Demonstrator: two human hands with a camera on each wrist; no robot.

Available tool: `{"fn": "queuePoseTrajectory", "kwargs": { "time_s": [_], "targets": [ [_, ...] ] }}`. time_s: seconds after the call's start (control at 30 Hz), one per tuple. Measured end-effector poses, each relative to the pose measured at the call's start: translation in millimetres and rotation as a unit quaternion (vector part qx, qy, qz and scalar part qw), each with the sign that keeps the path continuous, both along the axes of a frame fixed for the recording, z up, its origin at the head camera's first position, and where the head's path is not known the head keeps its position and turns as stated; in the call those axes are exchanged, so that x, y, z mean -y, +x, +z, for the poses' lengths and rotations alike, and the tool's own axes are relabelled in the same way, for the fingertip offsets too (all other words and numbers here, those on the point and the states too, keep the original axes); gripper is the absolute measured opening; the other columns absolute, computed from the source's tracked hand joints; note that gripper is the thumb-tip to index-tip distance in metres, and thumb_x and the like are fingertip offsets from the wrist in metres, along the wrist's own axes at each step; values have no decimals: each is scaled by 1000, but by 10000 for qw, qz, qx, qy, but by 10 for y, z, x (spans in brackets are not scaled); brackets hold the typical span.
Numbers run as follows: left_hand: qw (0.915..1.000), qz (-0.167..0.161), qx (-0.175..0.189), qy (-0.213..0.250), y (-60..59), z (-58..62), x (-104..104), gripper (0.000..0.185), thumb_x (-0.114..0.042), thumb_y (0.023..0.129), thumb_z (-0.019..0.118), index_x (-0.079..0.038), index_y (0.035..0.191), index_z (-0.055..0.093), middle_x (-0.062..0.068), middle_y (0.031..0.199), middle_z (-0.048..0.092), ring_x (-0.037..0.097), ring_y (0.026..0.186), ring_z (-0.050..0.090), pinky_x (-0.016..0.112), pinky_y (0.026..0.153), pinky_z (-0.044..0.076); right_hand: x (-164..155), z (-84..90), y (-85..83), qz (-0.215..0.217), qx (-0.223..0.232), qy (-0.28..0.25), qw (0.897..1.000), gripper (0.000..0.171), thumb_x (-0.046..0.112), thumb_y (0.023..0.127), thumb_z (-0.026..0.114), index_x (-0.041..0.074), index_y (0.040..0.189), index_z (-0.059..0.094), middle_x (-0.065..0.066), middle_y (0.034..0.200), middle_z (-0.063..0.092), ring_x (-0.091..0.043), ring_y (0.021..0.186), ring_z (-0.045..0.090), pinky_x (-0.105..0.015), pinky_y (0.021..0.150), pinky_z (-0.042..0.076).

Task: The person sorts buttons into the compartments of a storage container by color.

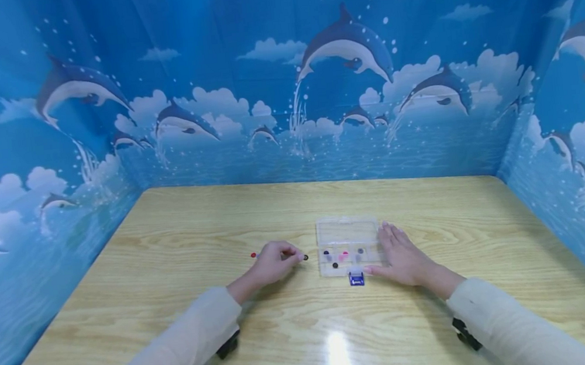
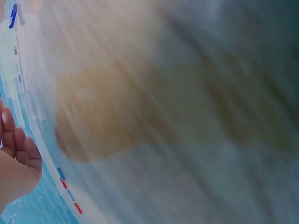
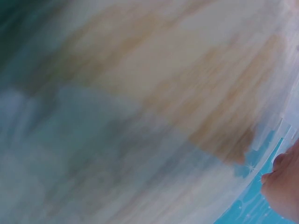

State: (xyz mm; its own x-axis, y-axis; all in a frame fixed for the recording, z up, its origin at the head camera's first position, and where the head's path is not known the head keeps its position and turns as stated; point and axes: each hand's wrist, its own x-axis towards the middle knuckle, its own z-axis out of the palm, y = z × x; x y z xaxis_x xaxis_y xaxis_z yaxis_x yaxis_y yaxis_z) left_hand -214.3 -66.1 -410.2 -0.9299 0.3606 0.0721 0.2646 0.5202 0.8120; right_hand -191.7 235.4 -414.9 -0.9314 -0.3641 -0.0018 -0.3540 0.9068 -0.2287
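Note:
In the head view my left hand lies on the wooden table with its fingers curled down. A small black bead sits just off its fingertips and a small red bead lies behind the knuckles. What the curled fingers hold is hidden. My right hand rests flat with straight fingers against the right side of a clear plastic box. The box holds several small dark and pink beads. Its blue latch lies beside my right thumb. Both wrist views are badly blurred.
Blue dolphin-print walls close the table in at the back and on both sides. A glare spot shines on the near table between my sleeves. Black wrist straps show under the cuffs.

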Motion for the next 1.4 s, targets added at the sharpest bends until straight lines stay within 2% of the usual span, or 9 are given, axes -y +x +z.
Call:
{"fn": "queuePoseTrajectory", "kwargs": {
  "time_s": [0.3, 0.63, 0.87, 1.1, 1.4],
  "targets": [
    [9995, -205, -168, 167, 1, -1, -34, 9, -6, 84, 63, 0, 84, 69, 11, 82, 69, 8, 74, 56, 17, 65, 45, -1, -10, -9, 9, -78, 122, 9999, 100, 61, 85, 49, -14, 140, 16, -34, 148, 11, -47, 138, 12, -54, 113, 11],
    [9997, -209, 109, 109, 6, 29, -90, 10, -9, 86, 62, -2, 87, 69, 8, 84, 68, 8, 72, 54, 18, 63, 46, 3, 8, 4, 18, -106, 144, 9998, 99, 61, 85, 50, -15, 140, 18, -35, 147, 13, -48, 137, 13, -54, 113, 12],
    [9995, -276, -6, 133, 11, 33, -135, 10, -8, 86, 62, -1, 87, 68, 9, 84, 69, 9, 74, 56, 17, 65, 47, 6, 2, 1, 21, -137, 132, 9998, 99, 61, 85, 50, -15, 140, 18, -35, 147, 13, -48, 137, 13, -54, 113, 13],
    [9996, -280, 37, 86, 8, 44, -176, 10, -10, 86, 62, -2, 88, 68, 8, 86, 68, 10, 77, 57, 19, 68, 47, 3, -5, -3, 32, -160, 137, 9998, 99, 61, 85, 49, -15, 140, 18, -34, 147, 14, -47, 137, 14, -54, 113, 13],
    [9991, -377, 156, 125, 1, 73, -275, 13, -11, 87, 62, 0, 90, 68, 10, 87, 67, 9, 75, 56, 17, 65, 48, -7, -11, -11, 77, -197, 133, 9997, 98, 60, 85, 49, -15, 140, 19, -34, 147, 15, -47, 138, 14, -54, 113, 13]
  ]
}}
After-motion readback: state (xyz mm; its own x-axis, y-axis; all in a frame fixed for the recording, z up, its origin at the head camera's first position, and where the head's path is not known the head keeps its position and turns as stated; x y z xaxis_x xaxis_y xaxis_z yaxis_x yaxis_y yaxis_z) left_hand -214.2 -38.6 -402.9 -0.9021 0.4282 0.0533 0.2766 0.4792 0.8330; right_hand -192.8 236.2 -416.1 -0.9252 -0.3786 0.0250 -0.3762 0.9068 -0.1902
